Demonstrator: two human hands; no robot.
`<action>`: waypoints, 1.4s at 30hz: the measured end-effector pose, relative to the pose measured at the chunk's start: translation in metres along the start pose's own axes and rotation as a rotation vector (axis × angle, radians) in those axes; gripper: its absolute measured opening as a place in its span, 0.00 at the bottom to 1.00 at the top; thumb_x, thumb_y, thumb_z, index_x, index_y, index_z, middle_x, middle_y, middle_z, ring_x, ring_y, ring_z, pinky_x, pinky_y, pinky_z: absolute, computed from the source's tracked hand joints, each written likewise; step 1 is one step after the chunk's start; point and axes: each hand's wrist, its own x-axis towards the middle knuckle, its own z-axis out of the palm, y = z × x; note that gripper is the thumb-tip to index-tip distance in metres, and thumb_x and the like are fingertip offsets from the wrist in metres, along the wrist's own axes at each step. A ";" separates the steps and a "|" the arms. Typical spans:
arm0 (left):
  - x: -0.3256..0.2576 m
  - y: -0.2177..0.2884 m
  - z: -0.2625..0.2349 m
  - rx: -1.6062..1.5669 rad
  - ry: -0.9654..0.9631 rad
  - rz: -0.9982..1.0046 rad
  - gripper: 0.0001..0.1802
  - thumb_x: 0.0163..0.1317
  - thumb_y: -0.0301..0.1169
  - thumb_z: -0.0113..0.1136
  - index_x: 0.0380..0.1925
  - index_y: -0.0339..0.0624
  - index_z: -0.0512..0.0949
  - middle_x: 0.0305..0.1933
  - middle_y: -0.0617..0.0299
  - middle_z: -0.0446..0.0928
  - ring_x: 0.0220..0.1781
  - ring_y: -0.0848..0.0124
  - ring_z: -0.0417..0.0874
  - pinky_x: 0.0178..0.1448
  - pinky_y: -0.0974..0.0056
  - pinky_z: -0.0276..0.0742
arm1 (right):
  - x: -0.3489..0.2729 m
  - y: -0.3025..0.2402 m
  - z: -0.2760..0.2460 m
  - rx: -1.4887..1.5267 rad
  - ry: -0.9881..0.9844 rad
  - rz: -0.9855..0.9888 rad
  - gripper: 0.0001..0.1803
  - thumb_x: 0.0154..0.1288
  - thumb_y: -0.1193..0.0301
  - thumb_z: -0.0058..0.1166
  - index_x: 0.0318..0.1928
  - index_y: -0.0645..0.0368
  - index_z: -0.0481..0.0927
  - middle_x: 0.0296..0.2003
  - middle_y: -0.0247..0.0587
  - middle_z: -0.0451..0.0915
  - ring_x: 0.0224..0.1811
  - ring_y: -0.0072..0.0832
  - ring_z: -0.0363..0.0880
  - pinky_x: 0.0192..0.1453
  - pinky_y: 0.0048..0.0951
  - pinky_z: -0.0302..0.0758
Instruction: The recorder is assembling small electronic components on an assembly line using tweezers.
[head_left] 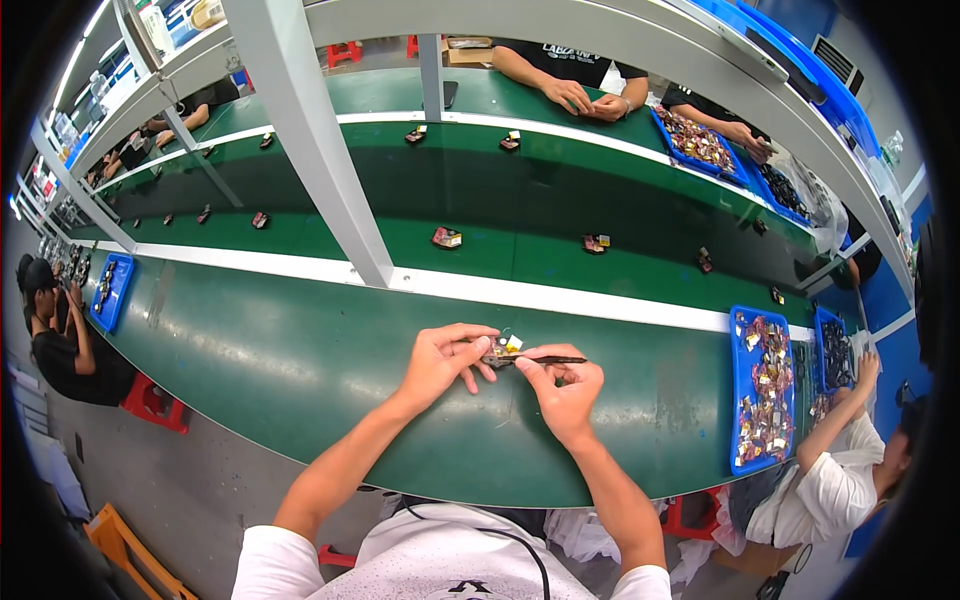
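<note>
My left hand pinches a small dark component with yellow and white bits just above the green worktable. My right hand holds a thin black tool like tweezers, lying level with its tip at the component. Both hands meet at the middle of the table's near side.
A green conveyor belt beyond a white strip carries several small parts. A white post rises at left centre. Blue trays of parts lie to the right by a seated person. Other people sit across and at left.
</note>
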 end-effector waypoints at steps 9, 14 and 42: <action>-0.001 0.002 -0.001 -0.039 0.003 -0.015 0.16 0.71 0.28 0.61 0.52 0.27 0.81 0.40 0.48 0.85 0.30 0.66 0.89 0.24 0.69 0.82 | 0.001 -0.001 0.001 -0.147 -0.017 -0.113 0.05 0.58 0.81 0.71 0.36 0.63 0.89 0.25 0.29 0.83 0.17 0.08 0.59 0.20 0.17 0.53; -0.002 0.003 0.000 -0.048 0.004 -0.013 0.15 0.70 0.28 0.62 0.52 0.27 0.81 0.39 0.48 0.86 0.30 0.67 0.88 0.24 0.69 0.82 | 0.002 0.000 -0.001 -0.136 -0.035 -0.083 0.05 0.58 0.82 0.71 0.35 0.64 0.88 0.26 0.30 0.84 0.17 0.08 0.62 0.20 0.17 0.54; -0.006 0.005 0.007 0.034 0.102 0.099 0.11 0.68 0.19 0.61 0.49 0.24 0.81 0.40 0.51 0.82 0.30 0.68 0.88 0.26 0.70 0.82 | 0.003 -0.007 -0.002 -0.314 -0.087 -0.227 0.08 0.54 0.80 0.73 0.35 0.61 0.88 0.31 0.36 0.89 0.15 0.11 0.67 0.20 0.16 0.60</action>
